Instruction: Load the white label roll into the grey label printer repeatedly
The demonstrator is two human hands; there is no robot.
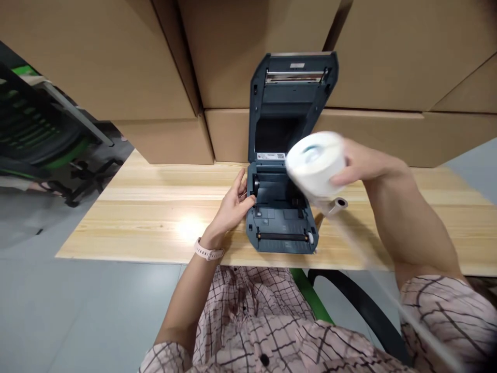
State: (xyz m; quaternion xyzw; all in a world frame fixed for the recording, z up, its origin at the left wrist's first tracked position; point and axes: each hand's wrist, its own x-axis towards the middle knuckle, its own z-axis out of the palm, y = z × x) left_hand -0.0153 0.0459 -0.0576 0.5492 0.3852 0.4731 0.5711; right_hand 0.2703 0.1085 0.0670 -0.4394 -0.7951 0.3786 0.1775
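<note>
Wooden table (135, 207): printer (277, 215) against half-open left hand (234, 206), white roll (318, 165) in curled right hand (363, 161)

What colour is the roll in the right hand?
The roll is white, as the head view shows.

Label printer (281, 213): dark blue-grey, sits on pale wooden tabletop (155, 217), lid (292, 98) swung up and back. Inside of lid shows a silvery bar near its top edge. Bay exposed, black roller (282, 237) across the near end. Paper roll (316, 160): white, thick, blurred; off the table, tilted, flat end facing up and left, over bay's right side. Pale strip (411, 313) trails toward lower right, also blurred.
</note>
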